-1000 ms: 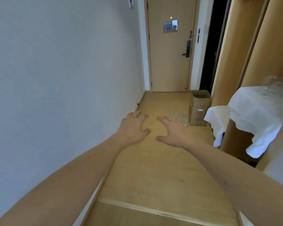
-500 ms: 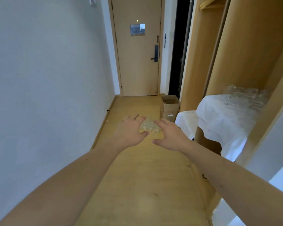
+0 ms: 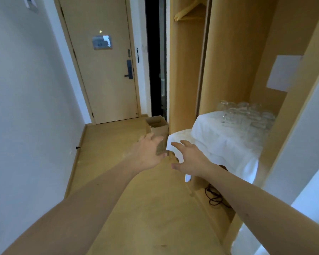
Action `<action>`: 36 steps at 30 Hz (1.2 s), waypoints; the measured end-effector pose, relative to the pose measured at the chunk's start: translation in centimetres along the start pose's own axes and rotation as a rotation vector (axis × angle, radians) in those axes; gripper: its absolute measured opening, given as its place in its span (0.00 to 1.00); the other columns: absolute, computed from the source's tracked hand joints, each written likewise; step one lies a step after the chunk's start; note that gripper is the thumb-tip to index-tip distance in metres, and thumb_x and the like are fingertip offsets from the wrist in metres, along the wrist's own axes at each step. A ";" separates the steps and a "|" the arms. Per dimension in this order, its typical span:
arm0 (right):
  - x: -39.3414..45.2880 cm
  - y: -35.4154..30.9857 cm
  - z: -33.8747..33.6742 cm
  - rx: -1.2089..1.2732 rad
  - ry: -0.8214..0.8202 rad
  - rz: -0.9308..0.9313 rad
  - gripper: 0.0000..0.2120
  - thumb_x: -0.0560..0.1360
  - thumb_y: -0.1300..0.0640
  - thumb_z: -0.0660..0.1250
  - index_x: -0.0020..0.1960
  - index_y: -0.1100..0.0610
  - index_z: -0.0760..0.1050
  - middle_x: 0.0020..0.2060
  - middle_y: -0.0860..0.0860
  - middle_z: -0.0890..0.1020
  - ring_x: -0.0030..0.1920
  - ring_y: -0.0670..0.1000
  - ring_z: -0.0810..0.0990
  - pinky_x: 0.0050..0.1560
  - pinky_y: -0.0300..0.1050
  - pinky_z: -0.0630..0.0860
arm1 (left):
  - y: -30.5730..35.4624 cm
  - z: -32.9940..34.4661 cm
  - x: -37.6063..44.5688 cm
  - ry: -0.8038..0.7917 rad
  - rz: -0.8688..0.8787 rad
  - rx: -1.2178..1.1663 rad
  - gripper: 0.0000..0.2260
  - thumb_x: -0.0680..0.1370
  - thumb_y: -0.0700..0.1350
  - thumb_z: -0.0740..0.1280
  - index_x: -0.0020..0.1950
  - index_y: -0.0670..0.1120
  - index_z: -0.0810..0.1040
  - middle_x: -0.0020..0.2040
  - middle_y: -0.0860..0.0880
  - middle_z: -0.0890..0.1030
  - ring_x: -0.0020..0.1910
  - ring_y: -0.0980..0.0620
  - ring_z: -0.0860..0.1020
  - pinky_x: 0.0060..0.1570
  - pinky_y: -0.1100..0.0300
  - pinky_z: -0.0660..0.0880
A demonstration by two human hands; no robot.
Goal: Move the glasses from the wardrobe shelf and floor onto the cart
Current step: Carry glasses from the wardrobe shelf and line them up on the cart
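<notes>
Several clear glasses [image 3: 245, 116] stand close together on a white cloth [image 3: 219, 138] that covers the wardrobe shelf at the right. Both my arms reach forward over the wooden floor. My left hand [image 3: 148, 153] is spread, empty, in front of a cardboard box. My right hand [image 3: 189, 159] is spread and empty too, just before the hanging corner of the cloth, well short of the glasses. The glasses on the floor are hidden behind my hands. No cart is in view.
A small open cardboard box [image 3: 157, 126] stands on the floor by the wardrobe's side panel. A closed door [image 3: 103, 70] ends the narrow hallway, with a dark opening [image 3: 156, 61] beside it. A black cable [image 3: 215, 197] lies under the shelf. A white wall runs along the left.
The view has swung right and closer to the wardrobe; the shelf glasses now show fully. Both hands have shifted right towards the cloth's corner and cover the floor glasses seen between them earlier.
</notes>
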State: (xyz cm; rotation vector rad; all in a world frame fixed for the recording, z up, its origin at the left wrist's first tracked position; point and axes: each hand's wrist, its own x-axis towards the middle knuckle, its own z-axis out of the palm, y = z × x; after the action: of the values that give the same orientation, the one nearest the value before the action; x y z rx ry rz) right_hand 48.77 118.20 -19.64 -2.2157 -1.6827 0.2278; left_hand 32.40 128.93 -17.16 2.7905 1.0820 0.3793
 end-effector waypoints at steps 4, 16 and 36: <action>2.5 -0.3 -0.4 -0.021 0.037 0.084 0.39 0.72 0.41 0.71 0.79 0.42 0.57 0.78 0.54 0.61 0.74 0.58 0.64 0.69 0.55 0.69 | -1.6 -0.5 3.9 0.002 0.105 -0.057 0.27 0.77 0.59 0.68 0.75 0.56 0.69 0.73 0.47 0.69 0.72 0.43 0.66 0.65 0.46 0.72; 7.6 -1.4 -0.3 -0.070 0.097 0.273 0.40 0.74 0.41 0.70 0.80 0.44 0.56 0.79 0.55 0.59 0.75 0.59 0.63 0.70 0.54 0.67 | -5.0 0.1 12.2 -0.038 0.305 -0.072 0.27 0.78 0.60 0.66 0.76 0.56 0.66 0.75 0.48 0.68 0.73 0.43 0.65 0.68 0.42 0.69; 17.7 12.7 -4.4 -0.064 0.201 0.435 0.41 0.74 0.39 0.71 0.80 0.45 0.57 0.79 0.54 0.59 0.76 0.58 0.62 0.71 0.55 0.67 | 1.8 5.3 31.0 -0.073 0.478 -0.070 0.30 0.79 0.61 0.66 0.78 0.55 0.64 0.78 0.48 0.63 0.76 0.43 0.62 0.70 0.45 0.67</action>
State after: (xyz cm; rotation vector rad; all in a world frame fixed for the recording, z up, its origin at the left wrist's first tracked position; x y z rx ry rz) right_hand 66.67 131.33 -18.77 -2.5354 -1.1081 0.0535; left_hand 57.11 148.47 -16.04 2.9473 0.3662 0.3464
